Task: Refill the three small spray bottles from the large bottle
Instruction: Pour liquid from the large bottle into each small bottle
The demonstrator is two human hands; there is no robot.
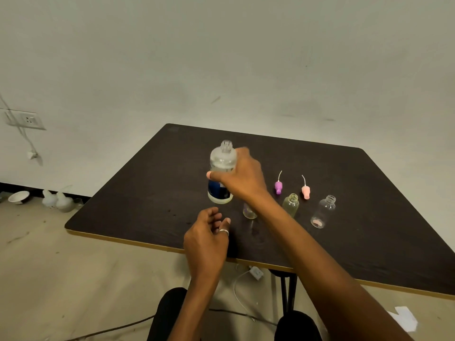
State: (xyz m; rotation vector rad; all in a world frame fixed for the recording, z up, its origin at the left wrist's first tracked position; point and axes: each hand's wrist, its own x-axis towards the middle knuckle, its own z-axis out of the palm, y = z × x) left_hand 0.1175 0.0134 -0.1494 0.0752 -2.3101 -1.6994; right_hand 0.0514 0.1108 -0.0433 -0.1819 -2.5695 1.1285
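Observation:
My right hand [242, 175] grips the large clear bottle [221, 168] with a dark blue label; it is uncapped, upright and just above the dark table [152, 178]. My left hand [209, 232], wearing a ring, hovers empty with curled fingers below the bottle near the front edge. Three small bottles stand open: one [248, 211] mostly hidden behind my right forearm, a yellowish one [291, 205], and a clear one [323, 212] at the right. A purple spray top [278, 187] and a pink spray top [305, 191] lie behind them, each with a thin tube.
The table's front edge [147, 244] runs past my left wrist. On the floor at left sit a white bowl [19, 196] and pale plastic items [59, 201]. A wall socket [25, 120] with a cable hangs on the left wall. A white charger [256, 273] lies under the table.

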